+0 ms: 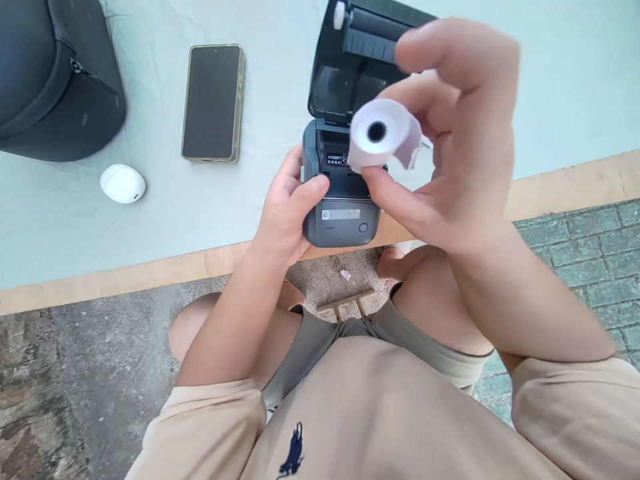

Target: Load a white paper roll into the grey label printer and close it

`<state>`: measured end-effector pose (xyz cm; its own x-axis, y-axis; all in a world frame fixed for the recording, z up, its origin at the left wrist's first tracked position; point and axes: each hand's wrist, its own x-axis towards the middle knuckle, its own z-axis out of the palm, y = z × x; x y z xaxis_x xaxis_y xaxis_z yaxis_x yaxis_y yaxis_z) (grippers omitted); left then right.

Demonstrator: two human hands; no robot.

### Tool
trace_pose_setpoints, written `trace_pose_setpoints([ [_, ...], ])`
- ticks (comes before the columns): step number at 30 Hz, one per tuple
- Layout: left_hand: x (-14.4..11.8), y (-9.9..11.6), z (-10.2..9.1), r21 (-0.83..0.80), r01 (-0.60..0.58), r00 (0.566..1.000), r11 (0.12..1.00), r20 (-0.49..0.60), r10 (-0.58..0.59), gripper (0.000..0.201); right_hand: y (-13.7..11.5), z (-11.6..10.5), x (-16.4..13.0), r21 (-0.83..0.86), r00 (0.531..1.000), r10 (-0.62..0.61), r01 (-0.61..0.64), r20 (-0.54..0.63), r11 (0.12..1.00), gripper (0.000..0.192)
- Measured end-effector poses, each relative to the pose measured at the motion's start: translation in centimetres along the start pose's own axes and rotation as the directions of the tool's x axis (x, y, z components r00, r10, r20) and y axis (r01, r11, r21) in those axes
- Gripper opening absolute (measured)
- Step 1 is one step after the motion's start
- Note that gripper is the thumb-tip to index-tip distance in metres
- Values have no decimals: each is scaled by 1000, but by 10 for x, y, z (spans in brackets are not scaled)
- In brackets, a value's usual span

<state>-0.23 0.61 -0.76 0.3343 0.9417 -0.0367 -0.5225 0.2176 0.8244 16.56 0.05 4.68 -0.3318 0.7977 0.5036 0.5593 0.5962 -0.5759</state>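
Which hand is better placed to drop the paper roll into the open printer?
Right. The right hand already pinches the paper roll just above the open printer. The left hand grips the printer's side, steadying it at the table edge.

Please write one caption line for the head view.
Right hand holds paper roll above open printer steadied by left hand.

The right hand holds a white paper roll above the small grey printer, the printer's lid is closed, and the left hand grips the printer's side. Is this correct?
Not quite: the printer's lid is open, tipped back, as the head view shows. The rest holds: the right hand holds the white paper roll above the small grey printer, and the left hand grips its side.
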Motion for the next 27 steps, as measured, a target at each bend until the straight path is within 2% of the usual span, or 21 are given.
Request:
trace_pose_setpoints([
  [3, -2, -1, 1, 11, -8, 1000, 1000, -2, 8, 27, -1, 5, 3, -231, 998, 67, -60, 22, 971, 32],
  [5, -2, 0, 2, 19, -3, 1000, 1000, -1, 3, 28, 2, 7, 3, -376, 997, 74, -54, 38, 925, 30],
  [7, -2, 1, 2, 24, 1, 1000, 1000, 0, -1, 28, 7, 8, 3, -426, 995, 59, -21, 76, 905, 32],
  [11, -3, 2, 2, 28, 19, 1000, 999, -11, -19, 28, 12, 7, 1, -364, 997, 1, 27, 76, 931, 33],
  [15, -4, 2, 2, 1, 20, 1000, 1000, -14, -20, 25, 13, 6, 0, -371, 996, -77, 88, 44, 925, 32],
  [20, -4, 3, 5, -19, 29, 999, 999, -28, -29, 23, 16, 6, 0, -337, 996, -59, 78, 64, 938, 36],
  [27, -3, 2, 4, -39, 25, 1000, 999, -19, -25, 25, 13, 3, 0, -310, 991, -116, 131, 65, 942, 33],
])
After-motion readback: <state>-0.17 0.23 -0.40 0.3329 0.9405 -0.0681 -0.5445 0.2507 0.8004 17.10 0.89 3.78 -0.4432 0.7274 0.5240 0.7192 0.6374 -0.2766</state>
